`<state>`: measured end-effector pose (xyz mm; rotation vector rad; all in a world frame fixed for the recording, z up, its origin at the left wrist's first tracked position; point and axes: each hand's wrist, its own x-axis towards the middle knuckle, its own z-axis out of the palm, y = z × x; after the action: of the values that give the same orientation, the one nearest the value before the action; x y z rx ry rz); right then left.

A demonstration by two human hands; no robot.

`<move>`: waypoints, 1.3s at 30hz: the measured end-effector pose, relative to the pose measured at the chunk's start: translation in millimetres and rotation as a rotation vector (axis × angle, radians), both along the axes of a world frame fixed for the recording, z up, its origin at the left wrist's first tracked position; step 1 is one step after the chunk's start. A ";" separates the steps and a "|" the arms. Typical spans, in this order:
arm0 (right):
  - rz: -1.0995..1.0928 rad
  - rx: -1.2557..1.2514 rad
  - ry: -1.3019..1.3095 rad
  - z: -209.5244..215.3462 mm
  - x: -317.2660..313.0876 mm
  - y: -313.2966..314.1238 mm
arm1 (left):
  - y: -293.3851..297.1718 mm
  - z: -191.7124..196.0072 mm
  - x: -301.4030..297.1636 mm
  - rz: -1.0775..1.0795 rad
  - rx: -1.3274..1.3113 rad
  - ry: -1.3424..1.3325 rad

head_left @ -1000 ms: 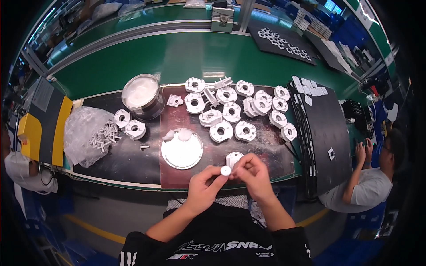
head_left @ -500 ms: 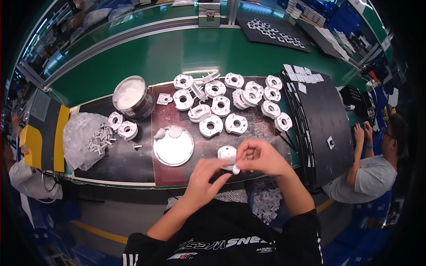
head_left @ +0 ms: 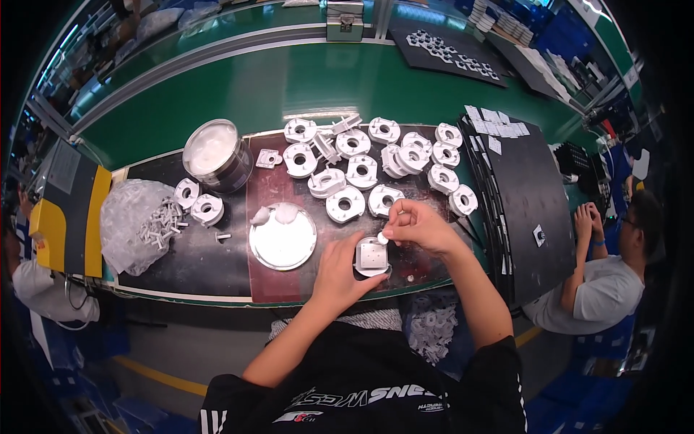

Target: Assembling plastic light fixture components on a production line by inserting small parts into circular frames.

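My left hand (head_left: 338, 275) is wrapped round the side of a round white plastic housing (head_left: 372, 256) with a square raised face and small holes. The housing rests at the table's front, face up. My right hand (head_left: 418, 228) pinches a small rounded white piece (head_left: 382, 237) between thumb and fingers, at the housing's far edge; its kind is not clear. Behind my hands, several white ring-shaped housings (head_left: 348, 205) lie in a loose group. A round white lid (head_left: 283, 246) with soft white lumps (head_left: 285, 213) on its rim is to the left.
An open tub (head_left: 217, 155) of white material stands at the back left. Beside it is a clear plastic bag (head_left: 130, 228) with several small white pins. Black boards (head_left: 520, 210) are stacked at the right, where a co-worker (head_left: 603, 267) sits. A bag of white parts (head_left: 431, 329) hangs below the table edge.
My left hand has moved forward and taken hold of the round housing. My right hand has carried the small white piece from the housing's near side to its far edge.
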<state>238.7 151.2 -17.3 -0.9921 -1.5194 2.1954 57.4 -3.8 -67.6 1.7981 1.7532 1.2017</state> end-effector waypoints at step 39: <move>0.250 0.145 -0.141 11.9 -10.2 31.0 | -2.7 -3.5 -2.4 -0.021 0.076 -0.038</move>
<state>228.6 182.2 -5.5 -0.9746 -1.9317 2.1745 55.0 -6.5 -71.2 1.8190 1.6843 1.3021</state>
